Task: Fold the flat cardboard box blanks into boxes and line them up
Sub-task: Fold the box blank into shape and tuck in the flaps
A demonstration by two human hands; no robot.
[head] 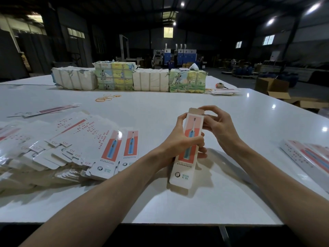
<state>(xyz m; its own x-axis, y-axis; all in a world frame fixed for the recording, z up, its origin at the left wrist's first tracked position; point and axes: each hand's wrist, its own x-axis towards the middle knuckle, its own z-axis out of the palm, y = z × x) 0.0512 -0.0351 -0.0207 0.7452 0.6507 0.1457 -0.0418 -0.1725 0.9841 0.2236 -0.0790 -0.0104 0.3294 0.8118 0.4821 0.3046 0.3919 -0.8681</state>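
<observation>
One box (188, 148) is half formed above the surface (160, 107): my left grip (179, 139) clasps its middle, my right grip (219, 125) pinches its top flap. The fanned blanks (71, 145) lie unfolded, so I judge most work ahead.

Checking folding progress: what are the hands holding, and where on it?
Both hold one toothbrush box: the left hand grips its middle, the right hand pinches its top end.
</observation>
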